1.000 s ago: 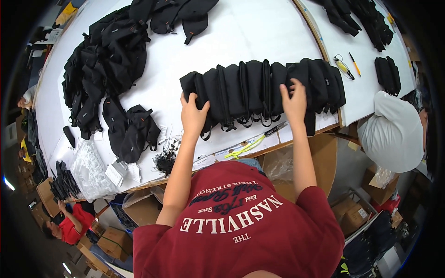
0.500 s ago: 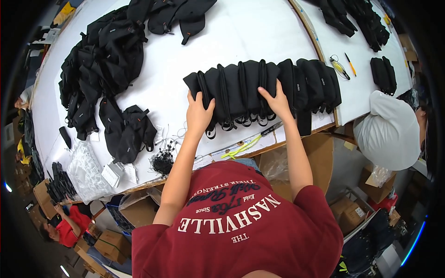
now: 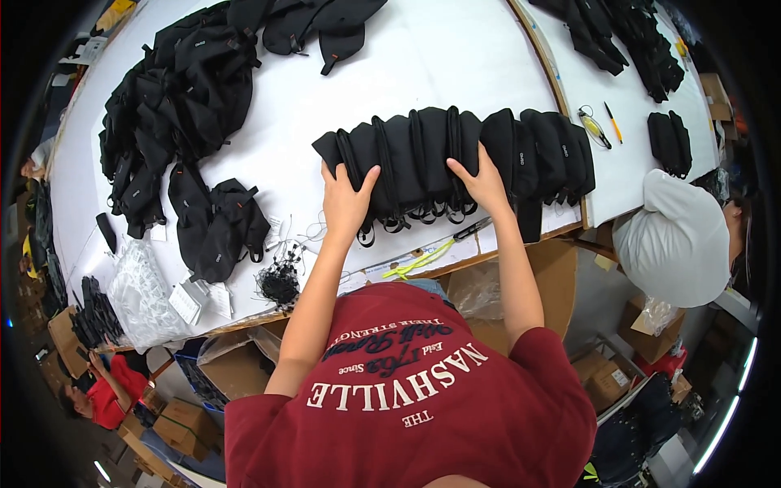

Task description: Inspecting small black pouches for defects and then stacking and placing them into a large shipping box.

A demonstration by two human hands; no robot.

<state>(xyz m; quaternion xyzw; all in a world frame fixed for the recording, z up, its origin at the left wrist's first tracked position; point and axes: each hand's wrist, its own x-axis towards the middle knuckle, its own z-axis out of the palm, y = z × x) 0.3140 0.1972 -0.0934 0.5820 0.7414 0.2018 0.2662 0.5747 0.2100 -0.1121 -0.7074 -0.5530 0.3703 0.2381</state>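
A row of black fabric bags [image 3: 394, 163], standing on edge and pressed side by side, lies on the white table in front of me. My left hand [image 3: 346, 199] grips the row near its left end, thumb on top and fingers down the far side. Farther right, my right hand [image 3: 483, 180] is closed around bags near the middle, its thumb pointing left. Small loops stick out along the near side of the row. More black bags [image 3: 556, 154] continue the row to the right of my right hand, leaning on one another.
A heap of black bags [image 3: 191, 98] covers the table's left side. Near it lie a clear plastic bag [image 3: 146, 293], white tags [image 3: 189, 302] and tangled black cords [image 3: 279, 285]. Yellow-handled snips [image 3: 594, 126] and a pen [image 3: 613, 122] lie right. A person in grey [image 3: 675, 244] is at the right edge.
Both hands keep their hold on the row of bags. The whole view has shifted slightly; the bags and hands hardly move relative to the table.
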